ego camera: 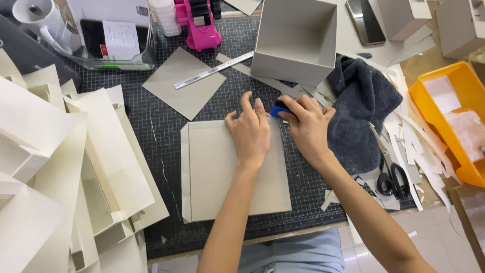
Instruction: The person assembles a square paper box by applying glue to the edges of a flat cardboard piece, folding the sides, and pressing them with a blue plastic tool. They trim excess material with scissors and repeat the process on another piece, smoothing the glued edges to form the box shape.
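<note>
Pressing flat, left hand (248, 132) on grey board (237, 169), long axis toward the viewer; right hand (307, 129) pinching blue tool (278, 108).

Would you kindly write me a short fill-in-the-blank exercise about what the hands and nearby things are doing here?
1. The left hand presses flat on the grey ____.
2. The right hand grips a small ____ tool.
3. The scissors have ____ handles.
4. The tray at the right is ____.

Missing words: board; blue; black; yellow
</note>
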